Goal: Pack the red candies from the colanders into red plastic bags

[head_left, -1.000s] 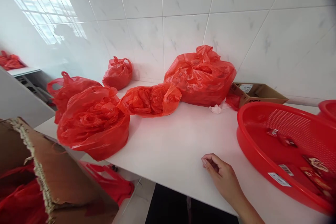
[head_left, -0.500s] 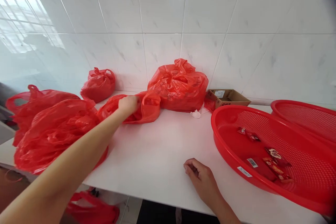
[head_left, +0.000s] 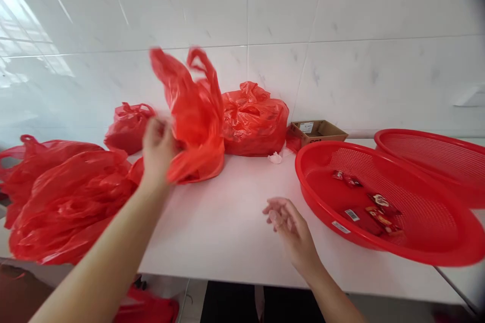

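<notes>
My left hand (head_left: pixel 157 149), blurred by motion, is at the left side of a red plastic carrier bag (head_left: pixel 197 116). Its fingers look closed on the bag's side, though the smear hides the exact grip. The bag is stretched upward, both handles in the air, its lower part close to the white table. Over the table's front half, my right hand (head_left: pixel 290 229) is open and holds nothing, its fingers loosely bent and apart. Right of it stands a large red plastic basket (head_left: pixel 322 212) with several small wrapped packets (head_left: pixel 382 219) on its bottom.
Crumpled red bags (head_left: pixel 76 197) cover the table's left end. A small tied bag (head_left: pixel 129 126) and a large full one (head_left: pixel 255 121) stand by the tiled wall. Farther right are an open cardboard box (head_left: pixel 320 133), crumpled tissue (head_left: pixel 275 158) and a second red basket (head_left: pixel 435 154).
The carrier bag, which lay low on the table, has been swung upward at my left hand. My right hand has spread its fingers from a loose curl. The view has shifted slightly right.
</notes>
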The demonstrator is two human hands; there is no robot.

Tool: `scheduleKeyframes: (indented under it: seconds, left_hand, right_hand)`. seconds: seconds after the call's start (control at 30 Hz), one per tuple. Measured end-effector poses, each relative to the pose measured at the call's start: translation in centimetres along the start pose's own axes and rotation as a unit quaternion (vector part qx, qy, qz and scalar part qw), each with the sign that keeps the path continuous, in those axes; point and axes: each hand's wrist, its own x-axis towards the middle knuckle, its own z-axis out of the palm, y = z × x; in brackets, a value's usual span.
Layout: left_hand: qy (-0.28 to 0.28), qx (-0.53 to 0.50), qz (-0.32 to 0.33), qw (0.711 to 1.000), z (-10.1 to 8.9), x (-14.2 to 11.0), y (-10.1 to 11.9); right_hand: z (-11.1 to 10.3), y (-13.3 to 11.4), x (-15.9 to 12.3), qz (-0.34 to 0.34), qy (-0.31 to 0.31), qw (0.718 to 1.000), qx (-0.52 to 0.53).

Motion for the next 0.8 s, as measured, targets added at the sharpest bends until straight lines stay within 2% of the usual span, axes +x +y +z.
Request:
scheduleKeyframes:
  seconds: [0.13,0.23,0.3,0.43,0.5,0.57,0.63,0.67,0.73,0.8]
  left_hand:
    - [-0.116,-0.066,-0.07,0.989,6.0,-9.1,-0.1]
    - [-0.181,-0.137,-0.18,0.957,7.9,-12.8,-1.3]
    - [-0.168,-0.174,-0.244,0.939,7.9,-13.3,-2.7]
    - [-0.108,-0.181,-0.288,0.934,7.0,-11.9,-6.3]
    - [-0.103,-0.171,-0.301,0.932,6.6,-11.3,-7.4]
    - [-0.098,-0.159,-0.304,0.934,6.4,-11.2,-7.3]
    - [-0.067,-0.134,-0.262,0.953,6.2,-11.4,-5.9]
    - [-0.05,-0.113,-0.217,0.968,6.1,-11.6,-4.9]
    - [-0.048,-0.044,-0.08,0.995,6.0,-12.1,-2.3]
    - [-0.089,0.041,0.068,0.993,6.0,-12.5,0.1]
  right_hand:
    - [0.5,-3.4,0.4,-0.008,-0.015,0.987,0.161]
    - [0.3,-3.6,0.5,0.018,-0.027,0.982,0.188]
    - [-0.4,-3.1,0.2,0.036,0.002,0.985,0.168]
    - [-2.1,-2.7,-0.6,0.088,0.075,0.987,0.115]
    - [-2.7,-2.7,-0.7,0.08,0.08,0.988,0.102]
    - [-3.0,-2.8,-0.5,0.052,0.093,0.99,0.093]
    - [-2.9,-2.8,-0.2,0.022,0.12,0.99,0.075]
    - [-2.8,-2.7,-0.1,0.004,0.132,0.989,0.063]
    - [-2.4,-2.6,0.1,-0.03,0.139,0.989,0.039]
    - [-1.9,-2.5,0.2,-0.054,0.123,0.991,0.023]
